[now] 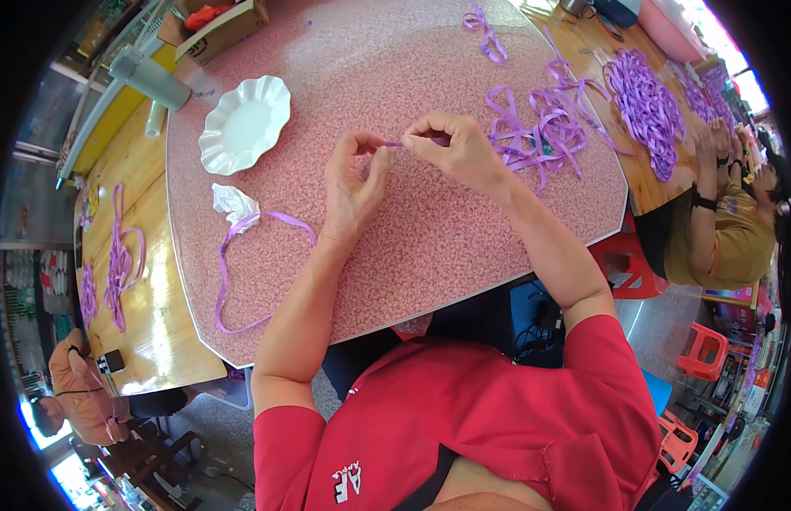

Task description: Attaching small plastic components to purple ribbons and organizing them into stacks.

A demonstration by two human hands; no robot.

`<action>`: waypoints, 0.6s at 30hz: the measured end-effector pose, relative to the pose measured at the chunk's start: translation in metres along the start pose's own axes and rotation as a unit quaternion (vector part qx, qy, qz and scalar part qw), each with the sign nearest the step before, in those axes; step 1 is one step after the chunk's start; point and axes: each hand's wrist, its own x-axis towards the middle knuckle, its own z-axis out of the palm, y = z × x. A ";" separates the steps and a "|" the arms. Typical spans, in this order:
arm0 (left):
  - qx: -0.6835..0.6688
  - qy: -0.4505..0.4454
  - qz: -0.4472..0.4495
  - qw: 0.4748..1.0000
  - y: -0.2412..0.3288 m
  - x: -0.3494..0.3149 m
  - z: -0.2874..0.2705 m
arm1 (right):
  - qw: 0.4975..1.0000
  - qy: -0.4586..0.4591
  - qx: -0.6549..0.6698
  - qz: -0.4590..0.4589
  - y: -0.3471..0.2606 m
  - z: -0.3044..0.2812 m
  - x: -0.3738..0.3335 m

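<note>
Over the middle of the pink speckled table, my left hand [358, 180] and my right hand [460, 150] face each other with fingertips pinched. Between them runs a short, narrow stretch of purple ribbon [394, 144], gripped from both sides; most of it is hidden by the fingers. A loose tangle of purple ribbons [549, 128] lies just right of my right hand. Left of my left forearm, a single purple ribbon [221, 285] curves in a wide loop, its upper part touching a crumpled white tissue [235, 207].
A white scalloped dish [245, 125] sits at the left, near a grey-green bottle [148, 78] and a cardboard box [222, 32]. On the right wooden table is a big heap of purple ribbon [645, 111], beside a co-worker [726, 223]. Another person [78, 387] sits lower left.
</note>
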 end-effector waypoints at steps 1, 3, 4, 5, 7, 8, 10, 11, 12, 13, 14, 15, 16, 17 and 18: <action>0.023 0.004 0.020 1.000 0.002 0.001 0.000 | 1.000 0.003 0.000 0.000 0.001 0.000 -0.001; 0.102 -0.001 0.086 0.991 0.006 0.003 0.001 | 0.999 0.019 0.008 -0.030 0.000 0.001 -0.001; 0.179 -0.004 0.152 0.972 0.008 0.005 0.002 | 0.999 0.023 0.010 -0.031 0.001 0.001 -0.002; 0.178 -0.009 0.156 0.972 0.011 0.007 0.003 | 0.998 0.023 -0.011 -0.055 0.004 -0.001 -0.002; 0.300 -0.045 0.243 0.921 0.017 0.009 0.004 | 0.996 0.033 -0.031 -0.078 0.005 -0.006 0.000; 0.297 -0.054 0.250 0.920 0.019 0.008 0.000 | 0.994 0.001 -0.061 -0.093 0.005 -0.008 0.001; 0.366 -0.121 0.238 0.891 0.026 0.007 -0.009 | 0.990 -0.015 -0.093 -0.103 0.005 -0.012 0.001; 0.362 -0.129 0.247 0.890 0.031 0.005 -0.015 | 0.987 -0.049 -0.098 -0.117 0.004 -0.012 0.002; 0.370 -0.156 0.238 0.885 0.037 0.004 -0.021 | 0.983 -0.082 -0.102 -0.131 0.002 -0.013 0.002; 0.378 -0.183 0.228 0.878 0.044 0.002 -0.026 | 0.984 -0.070 -0.103 -0.128 -0.001 -0.012 -0.001; 0.375 -0.190 0.237 0.876 0.050 0.000 -0.032 | 0.981 -0.093 -0.092 -0.144 -0.005 -0.010 -0.005; 0.356 -0.200 0.231 0.883 0.058 -0.003 -0.037 | 0.977 -0.114 -0.081 -0.159 -0.009 -0.008 -0.009; 0.338 -0.210 0.225 0.890 0.065 -0.006 -0.042 | 0.979 -0.103 -0.083 -0.157 -0.010 -0.007 -0.010; 0.336 -0.215 0.232 0.887 0.072 -0.011 -0.048 | 0.967 -0.116 -0.080 -0.211 -0.011 -0.003 -0.011; 0.318 -0.219 0.219 0.896 0.077 -0.017 -0.054 | 0.953 -0.131 -0.075 -0.264 -0.014 0.000 -0.013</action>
